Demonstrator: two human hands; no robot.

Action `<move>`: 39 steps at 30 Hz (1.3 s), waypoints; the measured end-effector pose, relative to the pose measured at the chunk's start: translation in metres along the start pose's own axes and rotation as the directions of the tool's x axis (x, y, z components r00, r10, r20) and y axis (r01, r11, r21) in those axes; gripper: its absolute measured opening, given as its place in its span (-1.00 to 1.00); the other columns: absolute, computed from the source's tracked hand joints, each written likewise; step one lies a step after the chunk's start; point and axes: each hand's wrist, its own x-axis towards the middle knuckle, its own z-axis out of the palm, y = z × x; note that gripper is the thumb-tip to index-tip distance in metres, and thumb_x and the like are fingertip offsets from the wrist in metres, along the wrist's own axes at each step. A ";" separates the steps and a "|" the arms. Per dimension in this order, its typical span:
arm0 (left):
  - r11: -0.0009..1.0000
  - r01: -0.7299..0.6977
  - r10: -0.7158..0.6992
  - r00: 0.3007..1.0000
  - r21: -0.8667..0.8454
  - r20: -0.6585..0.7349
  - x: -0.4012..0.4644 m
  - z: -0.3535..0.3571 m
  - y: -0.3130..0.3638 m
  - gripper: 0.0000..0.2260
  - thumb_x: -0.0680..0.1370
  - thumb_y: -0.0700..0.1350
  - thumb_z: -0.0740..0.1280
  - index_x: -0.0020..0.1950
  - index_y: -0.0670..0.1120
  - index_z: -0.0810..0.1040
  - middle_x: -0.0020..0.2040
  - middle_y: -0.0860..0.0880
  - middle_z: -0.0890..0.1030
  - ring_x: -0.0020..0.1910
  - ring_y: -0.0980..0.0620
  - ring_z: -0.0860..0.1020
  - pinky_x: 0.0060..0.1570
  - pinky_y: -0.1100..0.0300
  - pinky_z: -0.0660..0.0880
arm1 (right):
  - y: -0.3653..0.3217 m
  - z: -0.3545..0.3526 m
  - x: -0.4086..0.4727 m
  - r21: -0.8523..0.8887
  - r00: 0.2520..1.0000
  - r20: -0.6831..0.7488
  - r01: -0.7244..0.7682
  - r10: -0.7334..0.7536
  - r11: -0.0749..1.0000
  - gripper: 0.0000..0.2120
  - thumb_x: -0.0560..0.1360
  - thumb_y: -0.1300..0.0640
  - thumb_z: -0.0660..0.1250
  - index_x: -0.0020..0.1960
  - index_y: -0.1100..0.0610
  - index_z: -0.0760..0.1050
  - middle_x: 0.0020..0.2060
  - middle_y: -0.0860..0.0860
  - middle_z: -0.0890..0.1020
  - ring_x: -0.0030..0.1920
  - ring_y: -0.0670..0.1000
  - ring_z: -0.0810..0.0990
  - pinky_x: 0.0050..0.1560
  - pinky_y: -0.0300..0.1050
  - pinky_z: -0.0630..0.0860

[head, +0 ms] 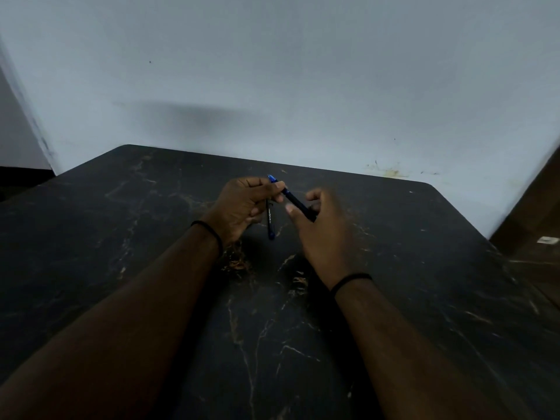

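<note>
Marble table [424, 268], left hand [242, 207] gripping two pens, slanted pen [298, 204], hanging pen [269, 221], right hand [324, 231], grip unclear.

One cam, head-worn, wide-angle. Faces fwd & down over the table [424, 268], close in; left hand [242, 204] and right hand [321, 228] sit mid-frame, wall [272, 56] fills the top half.

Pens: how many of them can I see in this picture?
2. The slanted pen runs from the left hand toward the right hand; the hanging pen points down from the left hand. Others may be hidden in the palms.
</note>
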 end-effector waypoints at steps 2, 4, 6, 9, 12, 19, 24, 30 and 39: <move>1.000 -0.004 0.004 1.000 -0.009 -0.009 0.000 0.001 0.000 -0.87 0.55 -0.15 0.40 -0.09 -0.19 0.67 -0.22 -0.10 0.66 -0.59 0.15 0.25 -0.63 0.33 0.17 | 0.001 0.000 -0.001 0.014 1.000 -0.026 0.016 -0.015 1.000 -0.83 0.50 0.06 0.43 -0.08 -0.06 0.41 -0.23 -0.16 0.50 -0.21 -0.11 0.51 -0.29 -0.24 0.38; 1.000 -0.002 0.002 1.000 -0.014 -0.013 0.001 0.000 0.000 -0.88 0.56 -0.15 0.39 -0.11 -0.17 0.68 -0.22 -0.10 0.66 -0.59 0.16 0.25 -0.63 0.33 0.17 | 0.001 -0.001 -0.001 -0.003 0.999 -0.008 0.038 -0.038 0.999 -0.85 0.57 0.05 0.35 -0.16 0.02 0.46 -0.29 -0.10 0.52 -0.25 -0.06 0.51 -0.27 -0.13 0.42; 1.000 0.005 -0.005 1.000 -0.007 -0.016 0.002 -0.002 0.000 -0.88 0.55 -0.15 0.40 -0.09 -0.19 0.68 -0.21 -0.11 0.66 -0.59 0.15 0.25 -0.63 0.33 0.18 | 0.000 -0.002 -0.002 -0.054 0.999 0.026 0.045 -0.043 0.998 -0.69 0.64 -0.06 0.19 -0.17 0.08 0.49 -0.35 -0.04 0.50 -0.32 -0.05 0.47 -0.29 -0.09 0.36; 1.000 0.009 -0.009 1.000 -0.001 -0.018 0.002 -0.002 -0.001 -0.83 0.55 -0.15 0.40 -0.02 -0.27 0.64 -0.23 -0.10 0.65 -0.60 0.16 0.25 -0.64 0.35 0.17 | -0.003 -0.001 -0.003 -0.005 1.000 -0.009 0.028 -0.028 1.000 -0.80 0.59 -0.14 0.26 0.00 -0.02 0.49 -0.26 -0.11 0.54 -0.26 -0.12 0.50 -0.31 -0.16 0.37; 1.000 0.004 -0.004 1.000 -0.005 -0.019 0.002 -0.001 0.000 -0.82 0.55 -0.16 0.39 -0.01 -0.28 0.62 -0.24 -0.09 0.64 -0.60 0.16 0.25 -0.64 0.35 0.16 | -0.003 -0.002 -0.004 0.014 0.998 -0.041 0.047 -0.047 0.999 -0.86 0.49 0.05 0.43 -0.05 -0.03 0.46 -0.25 -0.12 0.54 -0.25 -0.15 0.52 -0.27 -0.18 0.41; 1.000 0.008 -0.008 1.000 0.016 -0.019 -0.004 0.005 0.005 -0.88 0.57 -0.20 0.36 -0.09 -0.24 0.63 -0.27 -0.08 0.62 -0.60 0.15 0.24 -0.63 0.33 0.13 | -0.003 0.000 -0.004 -0.052 0.999 0.034 0.008 -0.006 0.999 -0.76 0.58 -0.14 0.28 -0.03 0.04 0.48 -0.33 -0.14 0.49 -0.31 -0.19 0.47 -0.35 -0.18 0.36; 1.000 0.004 -0.004 1.000 0.003 -0.024 -0.004 0.004 0.006 -0.88 0.57 -0.20 0.36 -0.08 -0.24 0.63 -0.27 -0.07 0.62 -0.60 0.15 0.24 -0.63 0.34 0.15 | -0.002 -0.001 -0.005 -0.050 0.999 0.023 0.030 -0.029 0.998 -0.81 0.57 0.00 0.34 -0.17 0.03 0.44 -0.37 -0.08 0.49 -0.35 -0.12 0.46 -0.35 -0.16 0.33; 1.000 0.006 -0.006 1.000 -0.009 -0.016 0.000 0.000 0.002 -0.89 0.55 -0.19 0.39 -0.09 -0.22 0.66 -0.28 -0.08 0.62 -0.60 0.15 0.24 -0.64 0.35 0.17 | -0.006 0.000 -0.006 -0.025 1.000 0.010 0.015 -0.015 1.000 -0.76 0.46 -0.08 0.45 0.01 -0.02 0.46 -0.24 -0.13 0.53 -0.24 -0.12 0.53 -0.26 -0.13 0.49; 1.000 0.001 -0.002 1.000 -0.012 -0.017 0.002 -0.001 -0.001 -0.89 0.53 -0.18 0.40 -0.12 -0.20 0.68 -0.30 -0.08 0.60 -0.61 0.16 0.24 -0.64 0.36 0.16 | -0.005 0.003 -0.006 -0.062 0.999 0.037 0.013 -0.011 0.998 -0.79 0.46 -0.06 0.45 -0.12 -0.11 0.40 -0.31 -0.23 0.47 -0.29 -0.27 0.46 -0.36 -0.33 0.27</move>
